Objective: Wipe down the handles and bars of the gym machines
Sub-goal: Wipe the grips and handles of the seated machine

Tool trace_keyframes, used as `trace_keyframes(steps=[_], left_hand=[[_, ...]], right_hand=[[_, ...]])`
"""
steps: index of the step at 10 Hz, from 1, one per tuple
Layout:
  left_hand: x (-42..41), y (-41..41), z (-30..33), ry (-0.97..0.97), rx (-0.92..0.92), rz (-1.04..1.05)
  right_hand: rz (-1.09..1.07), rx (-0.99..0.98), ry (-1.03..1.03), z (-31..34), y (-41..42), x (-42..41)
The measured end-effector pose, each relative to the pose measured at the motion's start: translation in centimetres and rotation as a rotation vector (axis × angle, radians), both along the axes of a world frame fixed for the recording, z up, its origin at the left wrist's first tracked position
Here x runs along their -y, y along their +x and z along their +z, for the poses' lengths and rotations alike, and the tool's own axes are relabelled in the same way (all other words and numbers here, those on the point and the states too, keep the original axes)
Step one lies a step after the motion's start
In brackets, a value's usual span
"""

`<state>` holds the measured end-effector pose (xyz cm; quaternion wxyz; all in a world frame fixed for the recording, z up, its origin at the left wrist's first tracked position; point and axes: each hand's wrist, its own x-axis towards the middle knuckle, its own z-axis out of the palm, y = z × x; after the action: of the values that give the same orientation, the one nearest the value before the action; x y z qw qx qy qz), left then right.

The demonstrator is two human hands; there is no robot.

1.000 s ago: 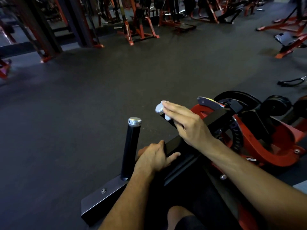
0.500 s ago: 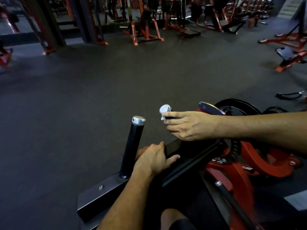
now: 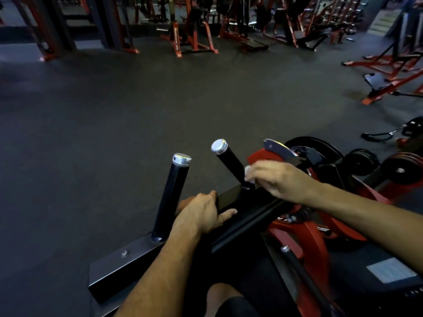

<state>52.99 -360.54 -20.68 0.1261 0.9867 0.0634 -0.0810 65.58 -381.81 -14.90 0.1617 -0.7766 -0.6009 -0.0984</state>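
Here the right hand (image 3: 278, 179) sits at the base of the far black handle (image 3: 229, 160), fingers curled around a small white wipe (image 3: 248, 173) and pressing it against the lower end of that handle, where it meets the black crossbar (image 3: 231, 195). Only a little of the wipe shows past the fingertips. The handle above the hand is bare; it leans away to the far left and ends in a silver cap (image 3: 219, 145).

The left hand (image 3: 202, 213) grips the same crossbar nearer the camera, fingers wrapped over its far edge and thumb laid along its near face. Just left of this hand, the near black handle (image 3: 170, 197) stands almost upright from the crossbar, with its own silver cap (image 3: 182, 159) on top. Neither hand touches it.

The crossbar runs from near left to far right and joins the red machine frame (image 3: 304, 239) on the right. Beyond the right hand, black weight plates (image 3: 359, 162) sit on the machine. A white label (image 3: 391, 273) lies on a dark surface at near right.

The dark rubber floor (image 3: 160, 110) spreads out beyond the handles. Along the far side stand red and black gym machines (image 3: 190, 37), too dim to detail. A black cable grip (image 3: 377, 135) lies on the floor at far right.
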Motion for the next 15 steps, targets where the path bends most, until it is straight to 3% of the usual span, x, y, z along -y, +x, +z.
trace_keyframes(steps=[1, 2, 4, 5, 7, 9, 12, 13, 14, 15], left_hand=[[0.0, -0.1, 0.2, -0.019, -0.006, 0.004], [0.2, -0.2, 0.3, -0.002, -0.003, 0.010], [0.4, -0.3, 0.3, 0.028, 0.015, 0.010], [0.3, -0.1, 0.0, -0.027, 0.039, -0.002], [0.3, 0.3, -1.2, -0.087, 0.038, -0.015], [0.2, 0.1, -1.0, -0.321, 0.009, 0.005], [0.1, -0.1, -0.2, -0.292, 0.010, -0.047], [0.0, -0.1, 0.1, -0.277, -0.030, -0.060], [0.0, 0.1, 0.3, -0.259, -0.050, -0.058], [-0.1, 0.0, 0.4, -0.250, -0.038, -0.056]], right_hand=[[-0.278, -0.146, 0.601, 1.8, -2.1, -2.5], [-0.335, -0.175, 0.729, 1.3, -3.0, -5.2], [-0.314, 0.062, 0.471, -4.4, -3.8, -5.7], [-0.489, -0.039, 0.341, -7.7, -4.2, -1.8], [-1.101, -0.322, 0.661, -6.1, -4.3, -0.3], [-0.815, -0.137, 0.631, 0.5, -6.7, -9.2], [-1.068, -0.291, 0.530, -4.2, -6.3, -6.1], [-1.116, -0.399, 0.655, -3.8, -6.7, -7.1], [-1.022, -0.377, 0.799, -1.9, -7.0, -9.6], [-0.810, -0.234, 0.898, 0.9, -7.4, -12.5]])
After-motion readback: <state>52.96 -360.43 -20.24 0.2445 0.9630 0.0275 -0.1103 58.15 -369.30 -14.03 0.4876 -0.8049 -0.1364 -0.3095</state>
